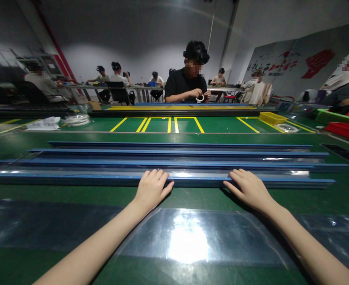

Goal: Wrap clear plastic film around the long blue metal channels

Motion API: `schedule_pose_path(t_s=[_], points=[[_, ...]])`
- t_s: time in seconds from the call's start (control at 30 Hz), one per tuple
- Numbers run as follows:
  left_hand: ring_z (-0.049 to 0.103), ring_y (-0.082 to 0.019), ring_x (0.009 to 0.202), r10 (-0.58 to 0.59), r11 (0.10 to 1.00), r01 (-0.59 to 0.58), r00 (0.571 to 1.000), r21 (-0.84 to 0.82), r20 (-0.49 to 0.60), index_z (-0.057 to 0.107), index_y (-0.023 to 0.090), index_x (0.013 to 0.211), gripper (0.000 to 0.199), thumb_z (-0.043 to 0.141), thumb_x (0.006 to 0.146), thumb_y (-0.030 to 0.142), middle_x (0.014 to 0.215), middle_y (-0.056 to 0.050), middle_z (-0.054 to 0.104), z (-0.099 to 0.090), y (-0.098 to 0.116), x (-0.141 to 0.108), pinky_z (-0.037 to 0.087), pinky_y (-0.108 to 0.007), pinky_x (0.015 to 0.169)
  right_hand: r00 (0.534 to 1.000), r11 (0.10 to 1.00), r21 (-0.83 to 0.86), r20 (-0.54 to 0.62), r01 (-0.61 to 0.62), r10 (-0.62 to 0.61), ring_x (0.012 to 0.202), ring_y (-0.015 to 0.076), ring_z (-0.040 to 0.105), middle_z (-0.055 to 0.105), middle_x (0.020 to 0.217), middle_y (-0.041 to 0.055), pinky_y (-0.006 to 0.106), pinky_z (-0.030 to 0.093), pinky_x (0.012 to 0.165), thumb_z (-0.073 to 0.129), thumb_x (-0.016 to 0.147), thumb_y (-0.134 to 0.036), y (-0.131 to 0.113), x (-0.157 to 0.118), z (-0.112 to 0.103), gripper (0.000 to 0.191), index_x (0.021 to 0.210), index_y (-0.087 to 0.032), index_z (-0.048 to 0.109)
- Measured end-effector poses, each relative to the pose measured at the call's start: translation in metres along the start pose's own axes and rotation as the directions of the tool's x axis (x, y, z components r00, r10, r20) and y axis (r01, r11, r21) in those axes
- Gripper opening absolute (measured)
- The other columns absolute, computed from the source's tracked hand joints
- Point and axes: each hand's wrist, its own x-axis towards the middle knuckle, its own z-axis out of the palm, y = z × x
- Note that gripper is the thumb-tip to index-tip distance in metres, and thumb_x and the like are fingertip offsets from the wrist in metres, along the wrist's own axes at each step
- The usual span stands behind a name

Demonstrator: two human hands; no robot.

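Note:
A long blue strip (198, 182) lies across the green table in front of me, the nearest of several parallel ones. My left hand (152, 190) grips it left of its middle, fingers over the top edge and thumb along the near side. Farther right, my right hand (248, 188) holds the same strip in a like way. Clear, shiny film shows between this strip and another blue strip (180, 163) just behind it. Under my forearms a clear plastic sheet (227, 233) lies flat, reflecting a bright light.
Beyond the strips, yellow tape lines (170, 125) mark the green table (103, 136). A yellow tray (272, 118), a red tray (345, 130) and a phone-like dark slab (342, 155) are at the right. White coils (77, 120) lie at left. Opposite, a person (186, 81) handles a white ring.

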Motion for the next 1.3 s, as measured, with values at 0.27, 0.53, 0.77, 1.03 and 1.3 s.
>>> schedule_pose_path(t_s=[0.27, 0.53, 0.77, 1.03, 1.3], points=[[0.050, -0.019, 0.074, -0.004, 1.000, 0.004, 1.000, -0.012, 0.003, 0.056, 0.017, 0.082, 0.027, 0.039, 0.086, 0.037, 0.077, -0.005, 0.060, 0.0002, -0.0005, 0.0004, 0.030, -0.032, 0.064, 0.999, 1.000, -0.011, 0.036, -0.012, 0.012, 0.076, 0.0193, 0.048, 0.056, 0.076, 0.0064, 0.029, 0.031, 0.066, 0.033, 0.087, -0.043, -0.0002, -0.0001, -0.0001, 0.034, 0.076, -0.018, 0.052], [0.050, -0.019, 0.074, -0.005, 1.000, 0.005, 1.000, -0.027, 0.003, 0.056, 0.016, 0.081, 0.027, 0.040, 0.086, 0.037, 0.076, -0.005, 0.060, 0.0001, -0.0010, 0.0006, 0.029, -0.032, 0.064, 1.000, 1.000, -0.017, -0.001, 0.002, -0.002, 0.074, 0.0189, 0.048, 0.057, 0.075, 0.0063, 0.029, 0.031, 0.064, 0.033, 0.087, -0.042, -0.0005, 0.0000, 0.0000, 0.032, 0.075, -0.019, 0.052], [0.050, -0.019, 0.073, -0.007, 1.000, 0.007, 1.000, -0.027, 0.003, 0.056, 0.017, 0.081, 0.026, 0.040, 0.086, 0.037, 0.076, -0.005, 0.060, -0.0004, -0.0003, 0.0007, 0.030, -0.032, 0.063, 1.000, 1.000, -0.007, 0.013, -0.003, 0.003, 0.074, 0.0189, 0.048, 0.057, 0.075, 0.0059, 0.029, 0.031, 0.065, 0.033, 0.087, -0.042, -0.0002, 0.0000, -0.0001, 0.031, 0.076, -0.019, 0.051], [0.050, -0.019, 0.073, -0.002, 1.000, 0.002, 1.000, -0.024, -0.001, 0.056, 0.017, 0.082, 0.026, 0.039, 0.086, 0.037, 0.075, -0.005, 0.059, 0.0012, -0.0009, 0.0005, 0.030, -0.032, 0.064, 1.000, 1.000, -0.010, 0.020, -0.008, 0.008, 0.074, 0.0190, 0.048, 0.056, 0.075, 0.0057, 0.029, 0.031, 0.065, 0.033, 0.087, -0.043, -0.0002, 0.0000, -0.0005, 0.032, 0.076, -0.019, 0.051], [0.050, -0.019, 0.073, 0.001, 1.000, -0.001, 1.000, -0.015, -0.002, 0.056, 0.017, 0.080, 0.026, 0.040, 0.086, 0.037, 0.075, -0.005, 0.060, -0.0001, -0.0003, 0.0014, 0.030, -0.032, 0.063, 1.000, 1.000, -0.022, 0.009, -0.009, 0.009, 0.074, 0.0191, 0.048, 0.057, 0.075, 0.0061, 0.029, 0.031, 0.064, 0.033, 0.087, -0.043, -0.0005, -0.0001, 0.0000, 0.032, 0.076, -0.019, 0.051]])
